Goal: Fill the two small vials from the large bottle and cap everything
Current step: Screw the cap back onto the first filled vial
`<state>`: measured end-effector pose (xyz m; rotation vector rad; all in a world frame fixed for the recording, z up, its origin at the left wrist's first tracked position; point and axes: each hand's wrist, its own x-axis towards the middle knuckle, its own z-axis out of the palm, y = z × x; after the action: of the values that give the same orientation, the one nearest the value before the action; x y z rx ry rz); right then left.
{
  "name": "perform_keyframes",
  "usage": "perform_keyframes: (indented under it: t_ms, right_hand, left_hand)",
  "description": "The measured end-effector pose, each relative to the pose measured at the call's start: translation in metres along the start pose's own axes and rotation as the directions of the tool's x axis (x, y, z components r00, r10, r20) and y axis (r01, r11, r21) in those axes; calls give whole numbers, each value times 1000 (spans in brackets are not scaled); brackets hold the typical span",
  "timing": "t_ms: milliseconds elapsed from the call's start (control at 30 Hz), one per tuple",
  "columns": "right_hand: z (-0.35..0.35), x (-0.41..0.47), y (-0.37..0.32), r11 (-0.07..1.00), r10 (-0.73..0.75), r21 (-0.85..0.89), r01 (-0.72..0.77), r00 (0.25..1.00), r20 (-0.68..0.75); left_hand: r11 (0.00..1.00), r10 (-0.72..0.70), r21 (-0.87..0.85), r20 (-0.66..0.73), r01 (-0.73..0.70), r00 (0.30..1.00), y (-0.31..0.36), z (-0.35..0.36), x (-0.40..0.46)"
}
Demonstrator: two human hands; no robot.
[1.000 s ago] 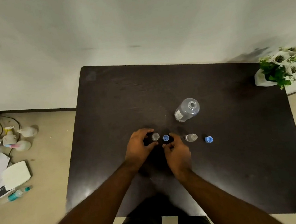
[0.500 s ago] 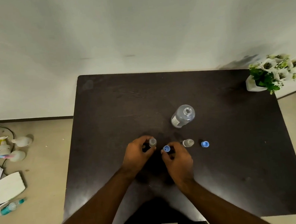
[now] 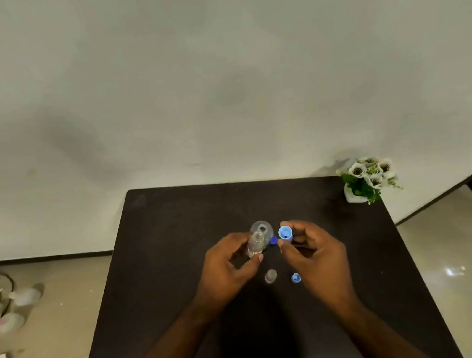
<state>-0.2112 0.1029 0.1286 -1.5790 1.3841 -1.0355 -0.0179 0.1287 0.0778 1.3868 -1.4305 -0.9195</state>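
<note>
My left hand (image 3: 226,269) holds a small clear vial (image 3: 256,244) upright above the dark table (image 3: 166,243), its mouth uncapped. My right hand (image 3: 314,253) pinches a light blue cap (image 3: 285,233) just right of that vial, a short gap between them. Behind the held vial stands the large clear bottle (image 3: 262,228), open at the top and partly hidden. A darker blue cap (image 3: 273,240) shows beside the bottle. On the table below my hands stand the second small vial (image 3: 270,276), uncapped, and another blue cap (image 3: 296,278) to its right.
A white pot of white flowers (image 3: 367,179) sits at the table's far right corner. The wall runs right behind the table. Spray bottles and papers (image 3: 8,310) lie on the floor at the left.
Both hands have lifted off the table: the left raised a vial, the right raised a blue cap. The camera tilted up, so the table now sits lower in view.
</note>
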Motion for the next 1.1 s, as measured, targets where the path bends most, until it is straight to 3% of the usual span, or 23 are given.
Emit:
perform_keyframes:
  t_ms: [100, 300, 500, 667, 767, 933, 1100]
  right_hand:
    - [-40, 17, -33, 993, -110, 42, 109, 994, 15]
    - [-109, 42, -101, 943, -330, -39, 331, 943, 31]
    - [-164, 63, -172, 808, -570, -65, 585, 805, 165]
    - [-190, 79, -227, 594, -687, -227, 772, 633, 356]
    - [-198, 82, -254, 500, -715, -248, 829, 558, 422]
    - [-200, 84, -285, 415, -687, -277, 866, 498, 529]
    - [-198, 84, -310, 431, -617, -338, 837, 546, 567]
  left_hand:
    - [994, 112, -1, -50, -112, 992, 42, 11, 13]
    - [961, 256, -73, -127, -266, 958, 118, 27, 35]
    - [919, 394, 56, -162, -391, 905, 187, 26, 54]
    - [900, 433, 42, -213, -435, 876, 225, 21, 62]
    - [890, 446, 11, -228, -455, 866, 244, 16, 62]
    - [888, 450, 33, -259, -458, 855, 267, 8, 59]
    - [886, 452, 32, -278, -462, 848, 278, 4, 55]
